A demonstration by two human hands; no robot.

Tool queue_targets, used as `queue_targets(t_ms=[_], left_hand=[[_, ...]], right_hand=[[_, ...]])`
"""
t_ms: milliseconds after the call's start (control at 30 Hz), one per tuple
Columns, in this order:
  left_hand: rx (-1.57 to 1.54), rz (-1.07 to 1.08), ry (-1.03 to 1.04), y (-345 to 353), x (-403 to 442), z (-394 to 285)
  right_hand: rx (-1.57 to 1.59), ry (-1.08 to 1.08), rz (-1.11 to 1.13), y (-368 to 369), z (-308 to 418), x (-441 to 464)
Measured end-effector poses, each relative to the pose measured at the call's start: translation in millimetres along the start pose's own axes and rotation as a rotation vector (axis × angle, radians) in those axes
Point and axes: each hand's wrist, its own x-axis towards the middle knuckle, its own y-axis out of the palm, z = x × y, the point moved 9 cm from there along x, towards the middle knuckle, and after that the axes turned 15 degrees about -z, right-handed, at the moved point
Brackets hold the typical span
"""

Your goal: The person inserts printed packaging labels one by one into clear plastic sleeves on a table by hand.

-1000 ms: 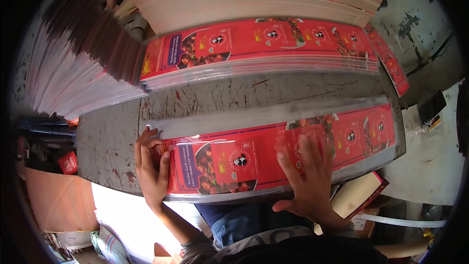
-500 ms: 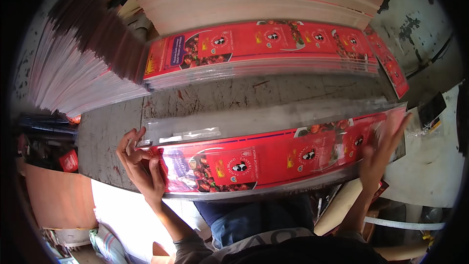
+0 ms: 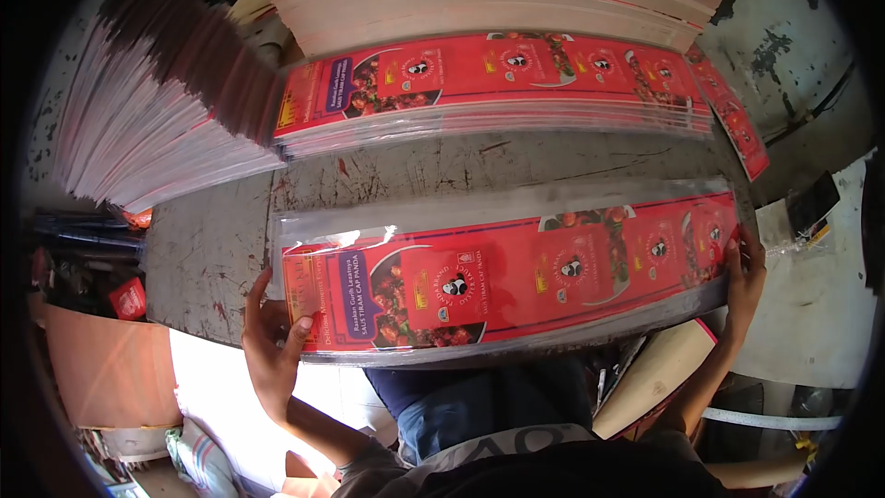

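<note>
A long red printed strip (image 3: 525,277) in a clear plastic sleeve (image 3: 442,223) lies along the table's near side. My left hand (image 3: 272,341) grips its left end, thumb on top of the red print and fingers at the outer edge. At the right end, my right hand (image 3: 745,277) holds the edge with its thumb on the near side; its fingertips are partly hidden. Behind the sleeve sits a neat stack of similar red strips (image 3: 461,83) in plastic.
A tall fanned pile of sleeved sheets (image 3: 157,120) stands at the left of the scratched grey table (image 3: 387,171). Pale stacked boards (image 3: 479,0) rise behind. Another red strip (image 3: 733,120) hangs over the far right edge.
My right hand has moved right from the strip's middle to its right end and closed there. The clear flap now lies flatter, and my left hand has closed on the left end.
</note>
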Motion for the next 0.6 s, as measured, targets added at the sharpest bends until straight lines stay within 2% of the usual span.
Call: queue_targets(t_ms=[67,133,167,233,333,400,467,533,600], left_hand=[[0.07,-0.019,-0.013,-8,-4,-1],[-0.087,0.032,-0.112,-9,-9,12],[-0.085,0.033,-0.111,-8,-11,14],[-0.406,-0.019,-0.073,-8,-13,4],[-0.526,0.019,-0.089,4,-19,-5],[-0.608,0.062,-0.171,5,-21,8],[-1.068,0.186,-0.299,15,-24,2],[-1.128,0.203,-0.276,19,-26,7],[-1.359,0.176,-0.297,15,-25,8]], right_hand=[[-0.002,0.053,0.026,2,-7,1],[-0.008,0.108,0.048,2,-9,3],[0.084,0.162,0.037,0,-8,5],[0.176,0.219,0.02,-2,-13,10],[0.658,0.405,0.078,2,-30,19],[0.694,0.439,0.099,0,-28,16],[0.726,0.48,0.118,-2,-36,13],[0.995,0.736,0.073,-2,-70,11],[1.059,0.74,0.096,-2,-69,10]])
